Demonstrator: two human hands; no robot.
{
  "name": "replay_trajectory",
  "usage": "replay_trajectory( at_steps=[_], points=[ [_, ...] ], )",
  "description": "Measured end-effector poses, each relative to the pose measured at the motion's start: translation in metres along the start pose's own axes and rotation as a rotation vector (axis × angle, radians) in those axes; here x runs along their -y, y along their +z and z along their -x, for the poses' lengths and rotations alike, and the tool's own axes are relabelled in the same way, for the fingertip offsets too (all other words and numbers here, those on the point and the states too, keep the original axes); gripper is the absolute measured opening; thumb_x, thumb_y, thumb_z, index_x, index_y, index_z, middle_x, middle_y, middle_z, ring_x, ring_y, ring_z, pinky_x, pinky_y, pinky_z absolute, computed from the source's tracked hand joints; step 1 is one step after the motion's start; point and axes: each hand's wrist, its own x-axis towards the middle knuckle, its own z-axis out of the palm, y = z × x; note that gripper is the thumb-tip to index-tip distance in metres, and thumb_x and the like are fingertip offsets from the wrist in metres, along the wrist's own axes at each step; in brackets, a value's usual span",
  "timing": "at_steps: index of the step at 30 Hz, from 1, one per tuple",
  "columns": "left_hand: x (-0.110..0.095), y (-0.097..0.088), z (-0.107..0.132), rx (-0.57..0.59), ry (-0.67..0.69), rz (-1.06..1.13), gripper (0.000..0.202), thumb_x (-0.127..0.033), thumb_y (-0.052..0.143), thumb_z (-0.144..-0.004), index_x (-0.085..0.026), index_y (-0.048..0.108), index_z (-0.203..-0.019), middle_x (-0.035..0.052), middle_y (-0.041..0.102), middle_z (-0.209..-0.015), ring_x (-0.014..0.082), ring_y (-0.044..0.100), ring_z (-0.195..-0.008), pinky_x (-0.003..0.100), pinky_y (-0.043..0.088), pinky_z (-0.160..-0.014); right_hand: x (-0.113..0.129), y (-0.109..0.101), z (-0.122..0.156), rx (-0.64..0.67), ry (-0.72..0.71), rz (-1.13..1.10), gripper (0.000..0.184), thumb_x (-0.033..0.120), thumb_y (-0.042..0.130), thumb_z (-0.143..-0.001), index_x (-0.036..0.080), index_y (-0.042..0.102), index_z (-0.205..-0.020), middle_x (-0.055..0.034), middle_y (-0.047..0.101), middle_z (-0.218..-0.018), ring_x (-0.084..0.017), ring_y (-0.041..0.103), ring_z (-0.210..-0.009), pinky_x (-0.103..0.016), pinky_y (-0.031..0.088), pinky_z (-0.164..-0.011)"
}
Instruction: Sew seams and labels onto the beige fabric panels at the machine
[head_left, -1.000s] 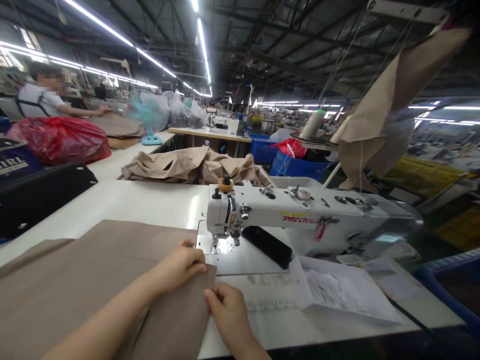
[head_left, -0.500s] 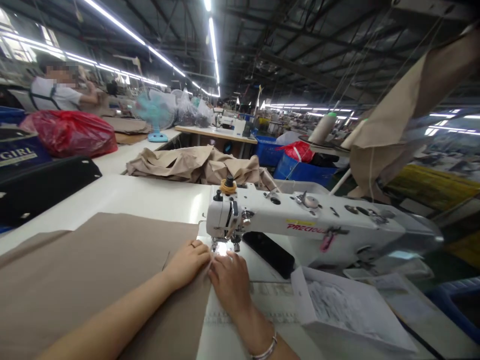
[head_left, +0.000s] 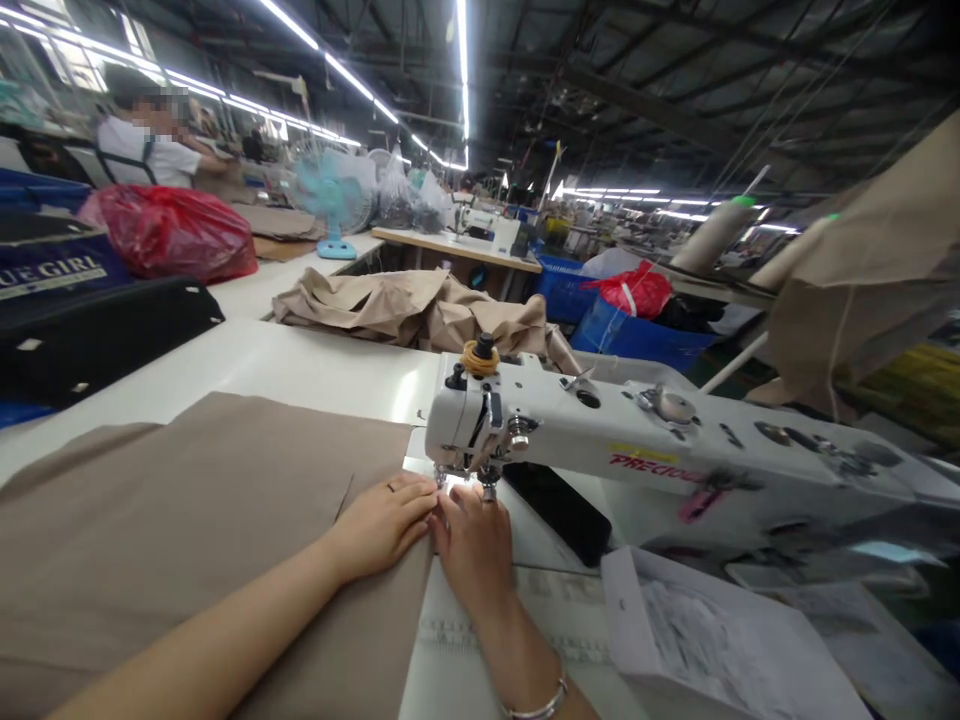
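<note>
A large piece of brown fabric [head_left: 225, 500] lies flat on the white sewing table, its right edge running to the needle area of a white sewing machine [head_left: 480, 420]. My left hand [head_left: 386, 520], with a ring on one finger, rests on the fabric and its closed fingers grip the edge just in front of the presser foot. Beside it, my right hand [head_left: 476, 540] has its fingers bent around the same edge, right under the lit machine head. The fingertips of both hands nearly meet, and the bit of fabric between them is mostly hidden.
A black phone [head_left: 562, 510] lies under the machine arm. An open white box [head_left: 675, 610] with small pale pieces stands at the right. Crumpled tan fabric [head_left: 405, 310] is piled behind the machine. A blue fan [head_left: 330, 205] and a red plastic bag [head_left: 172, 230] stand beyond, near a co-worker.
The view has shifted, so the machine and table sit further right and slightly higher. Both hands stay on the fabric edge at the needle, their fingers close together.
</note>
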Motion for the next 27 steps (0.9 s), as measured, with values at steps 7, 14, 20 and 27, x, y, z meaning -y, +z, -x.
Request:
replay_trajectory(
  at_steps=[7, 14, 20, 27],
  points=[
    [-0.004, -0.003, -0.001, 0.025, -0.014, -0.033, 0.034, -0.031, 0.048, -0.082, -0.019, 0.053, -0.114, 0.0087, 0.054, -0.124, 0.0244, 0.046, -0.116, 0.038, 0.037, -0.100, 0.000, -0.005, 0.001, 0.026, 0.012, -0.013, 0.024, 0.022, 0.058, -0.080, 0.022, 0.062, -0.103, -0.0083, 0.058, -0.109, -0.025, 0.051, -0.099, -0.040, 0.041, -0.082],
    [-0.009, -0.005, 0.001, 0.066, -0.045, -0.031, 0.041, -0.034, 0.051, -0.079, -0.020, 0.051, -0.118, 0.0104, 0.049, -0.131, 0.0274, 0.042, -0.121, 0.043, 0.035, -0.102, -0.001, -0.006, 0.006, 0.010, -0.006, -0.038, 0.018, 0.021, 0.058, -0.080, 0.024, 0.063, -0.097, -0.0070, 0.059, -0.106, -0.025, 0.050, -0.102, -0.041, 0.041, -0.085],
    [-0.010, -0.008, 0.005, 0.125, -0.054, -0.054, 0.050, -0.039, 0.053, -0.079, -0.020, 0.047, -0.125, 0.0117, 0.039, -0.140, 0.0304, 0.033, -0.129, 0.050, 0.028, -0.105, 0.006, -0.015, 0.018, 0.031, -0.013, -0.061, 0.033, 0.024, 0.063, -0.076, 0.022, 0.059, -0.108, -0.0098, 0.056, -0.114, -0.029, 0.045, -0.111, -0.045, 0.038, -0.092],
    [0.011, 0.016, 0.061, 0.116, -0.027, -0.209, 0.055, -0.051, 0.044, -0.083, -0.042, 0.027, -0.134, -0.0008, 0.032, -0.141, 0.0355, 0.033, -0.127, 0.063, 0.026, -0.100, -0.060, -0.113, 0.060, -0.051, 0.207, 0.050, 0.028, 0.026, 0.046, -0.085, 0.020, 0.056, -0.059, -0.0021, 0.059, -0.064, -0.018, 0.055, -0.070, -0.030, 0.041, -0.067]
  ],
)
